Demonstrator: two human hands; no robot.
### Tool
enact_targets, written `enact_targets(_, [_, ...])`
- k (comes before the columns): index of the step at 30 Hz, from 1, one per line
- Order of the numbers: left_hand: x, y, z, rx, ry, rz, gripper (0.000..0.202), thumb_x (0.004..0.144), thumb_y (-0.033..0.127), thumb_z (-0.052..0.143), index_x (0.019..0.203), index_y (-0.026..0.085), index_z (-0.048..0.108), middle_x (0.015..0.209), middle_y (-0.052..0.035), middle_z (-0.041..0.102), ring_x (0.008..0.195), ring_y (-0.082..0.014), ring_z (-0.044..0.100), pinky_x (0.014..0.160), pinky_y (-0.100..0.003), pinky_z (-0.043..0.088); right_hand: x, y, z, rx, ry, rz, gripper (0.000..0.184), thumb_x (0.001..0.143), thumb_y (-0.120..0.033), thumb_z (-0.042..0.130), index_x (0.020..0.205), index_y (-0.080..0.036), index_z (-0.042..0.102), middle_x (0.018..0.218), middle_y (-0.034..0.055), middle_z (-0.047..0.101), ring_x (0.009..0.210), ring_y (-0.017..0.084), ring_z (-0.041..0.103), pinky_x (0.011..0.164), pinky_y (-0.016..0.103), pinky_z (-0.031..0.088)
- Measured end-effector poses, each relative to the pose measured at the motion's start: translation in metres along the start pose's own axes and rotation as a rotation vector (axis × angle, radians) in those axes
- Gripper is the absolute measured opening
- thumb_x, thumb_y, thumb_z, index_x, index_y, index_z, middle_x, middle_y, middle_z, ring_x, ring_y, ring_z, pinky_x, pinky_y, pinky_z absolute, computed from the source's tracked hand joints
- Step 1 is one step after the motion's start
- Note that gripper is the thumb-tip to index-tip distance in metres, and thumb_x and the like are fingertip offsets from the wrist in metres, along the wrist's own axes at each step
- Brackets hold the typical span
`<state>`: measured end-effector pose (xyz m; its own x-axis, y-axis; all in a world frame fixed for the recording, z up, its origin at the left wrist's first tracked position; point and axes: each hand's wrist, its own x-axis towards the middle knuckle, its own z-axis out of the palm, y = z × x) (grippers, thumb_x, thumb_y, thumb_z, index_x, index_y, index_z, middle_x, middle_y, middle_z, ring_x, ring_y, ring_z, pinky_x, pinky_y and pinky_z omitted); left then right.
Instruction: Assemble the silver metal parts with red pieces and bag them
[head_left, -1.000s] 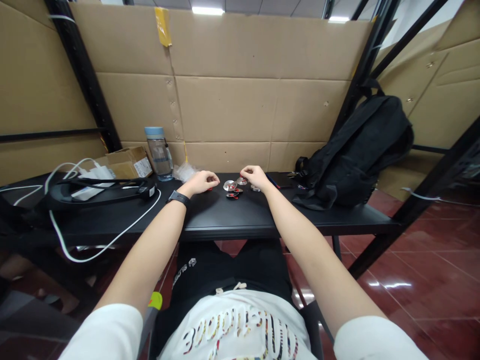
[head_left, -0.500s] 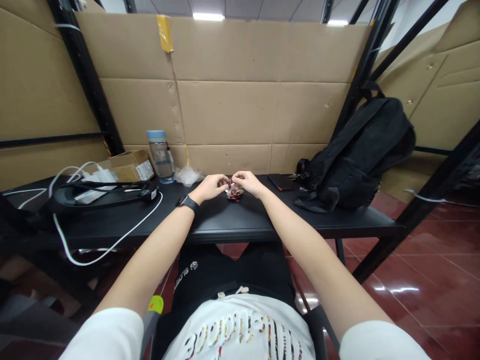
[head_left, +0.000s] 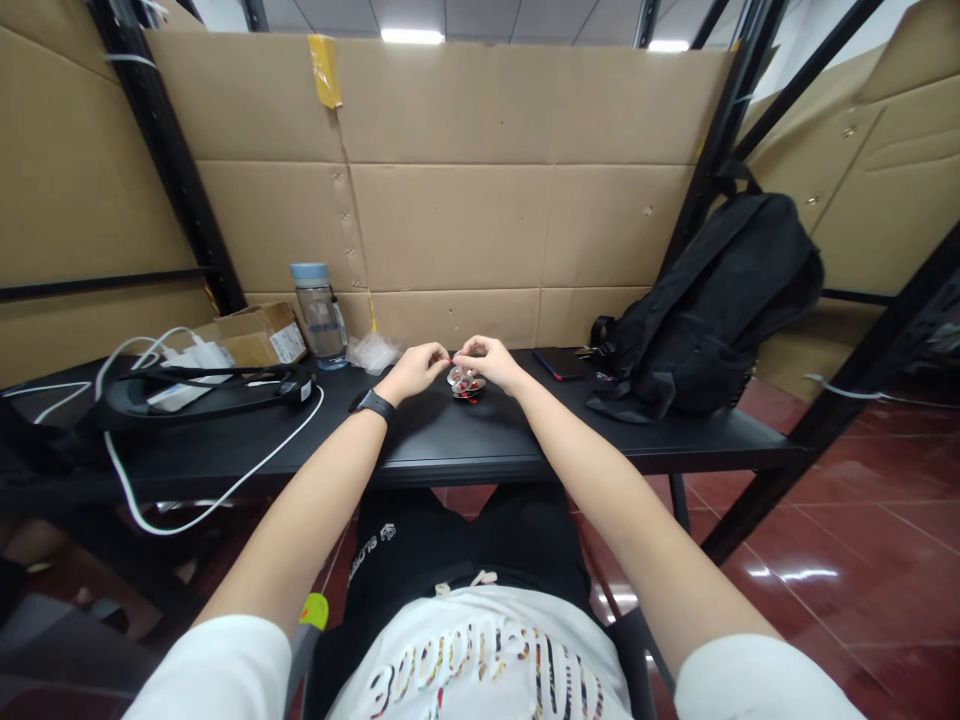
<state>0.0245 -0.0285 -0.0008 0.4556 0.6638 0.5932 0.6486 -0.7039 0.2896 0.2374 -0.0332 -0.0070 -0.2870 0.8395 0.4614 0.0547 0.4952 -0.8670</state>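
Both my hands meet over the middle of the black table [head_left: 450, 440]. My left hand [head_left: 417, 368], with a black watch on its wrist, has its fingers pinched together. My right hand [head_left: 487, 362] is curled the same way, fingertips almost touching the left hand's. Between and just below them lie several small clear and red pieces [head_left: 465, 384] on the tabletop. Each hand seems to pinch a tiny piece, too small to name.
A water bottle [head_left: 318, 312], a cardboard box [head_left: 259, 334], a crumpled clear bag [head_left: 371, 350], and a black band with white cables [head_left: 202, 388] lie at the left. A dark phone [head_left: 561, 364] and a black backpack [head_left: 712, 300] sit at the right. Cardboard panels stand behind.
My hands, apart one second ago, have come together over the small pieces and now pinch close to each other. The scattered pieces look gathered under them.
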Motion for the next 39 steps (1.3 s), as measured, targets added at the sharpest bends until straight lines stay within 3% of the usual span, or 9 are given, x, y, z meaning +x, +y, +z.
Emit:
enact_targets(3, [-0.002,-0.026,-0.011,0.103,0.025,-0.152,0.017,0.088,0.029,0.059,0.089,0.017,0.070,0.083,-0.0070,0.072,0.074,-0.0184,0.063,0.071,-0.029,0.048,0.005,0.004,-0.017,-0.243,0.197,0.009,0.033,0.070,-0.044,0.084,0.079,-0.020,0.063,0.076,0.0019,0.072,0.071,0.017,0.069,0.064,0.027,0.054])
enact_targets(7, [-0.011,-0.055,-0.028,0.159,-0.010,-0.302,0.015,0.081,0.031,0.066,0.080,0.018,0.073,0.078,-0.0062,0.073,0.071,-0.0183,0.062,0.070,-0.029,0.047,0.003,0.006,-0.052,-0.684,0.299,0.107,0.026,0.064,-0.034,0.089,0.075,-0.017,0.072,0.083,0.0071,0.076,0.082,0.020,0.072,0.077,0.029,0.055])
enact_targets(10, [-0.016,-0.062,-0.035,0.131,-0.075,-0.337,0.017,0.077,0.035,0.069,0.077,0.020,0.076,0.075,-0.0042,0.074,0.067,-0.0175,0.062,0.067,-0.029,0.046,-0.001,0.009,-0.071,-0.782,0.231,0.257,0.026,0.063,-0.034,0.091,0.075,-0.016,0.076,0.077,0.0077,0.077,0.071,0.019,0.072,0.070,0.027,0.054])
enact_targets(14, [-0.016,-0.060,-0.037,0.073,-0.185,-0.338,0.016,0.071,0.036,0.074,0.075,0.021,0.079,0.072,-0.0028,0.075,0.065,-0.0174,0.063,0.065,-0.028,0.045,-0.002,0.014,-0.080,-0.836,0.099,0.359,0.029,0.058,-0.034,0.094,0.074,-0.017,0.078,0.075,0.0056,0.077,0.070,0.018,0.072,0.068,0.025,0.053])
enact_targets(23, [-0.015,-0.055,-0.034,0.041,-0.182,-0.378,0.017,0.073,0.035,0.070,0.073,0.020,0.076,0.070,-0.0027,0.074,0.066,-0.0171,0.064,0.064,-0.027,0.046,0.000,0.019,-0.084,-0.920,0.046,0.414,0.030,0.060,-0.036,0.093,0.079,-0.019,0.079,0.086,0.0063,0.079,0.077,0.019,0.072,0.068,0.025,0.051])
enact_targets(26, [-0.014,-0.055,-0.031,-0.026,-0.139,-0.354,0.020,0.073,0.038,0.070,0.074,0.019,0.075,0.071,-0.0030,0.074,0.065,-0.0162,0.063,0.063,-0.027,0.047,0.000,0.017,-0.077,-0.847,0.018,0.272,0.023,0.068,-0.035,0.089,0.080,-0.018,0.079,0.084,0.0068,0.078,0.077,0.019,0.070,0.071,0.026,0.051])
enact_targets(30, [-0.012,-0.051,-0.027,-0.142,-0.150,-0.267,0.027,0.073,0.044,0.071,0.074,0.018,0.073,0.071,-0.0035,0.072,0.063,-0.0150,0.061,0.062,-0.027,0.049,0.004,0.016,-0.053,-0.701,-0.177,-0.030,0.025,0.070,-0.021,0.084,0.095,-0.023,0.083,0.088,0.0009,0.078,0.080,0.016,0.067,0.077,0.025,0.049])
enact_targets(34, [-0.010,-0.040,-0.022,-0.161,-0.140,-0.207,0.032,0.074,0.048,0.073,0.076,0.016,0.072,0.070,-0.0038,0.072,0.064,-0.0155,0.062,0.064,-0.027,0.050,0.008,0.018,-0.030,-0.713,-0.291,-0.071,0.022,0.072,-0.013,0.078,0.089,-0.024,0.085,0.081,-0.0015,0.076,0.074,0.014,0.063,0.073,0.023,0.046])
enact_targets(39, [-0.008,-0.022,-0.014,-0.157,-0.190,-0.114,0.033,0.085,0.048,0.064,0.089,0.017,0.077,0.078,-0.0041,0.075,0.067,-0.0160,0.065,0.067,-0.027,0.051,0.009,0.021,-0.023,-0.575,-0.228,-0.098,0.016,0.075,-0.025,0.078,0.089,-0.021,0.085,0.072,0.0004,0.075,0.065,0.013,0.061,0.067,0.023,0.045])
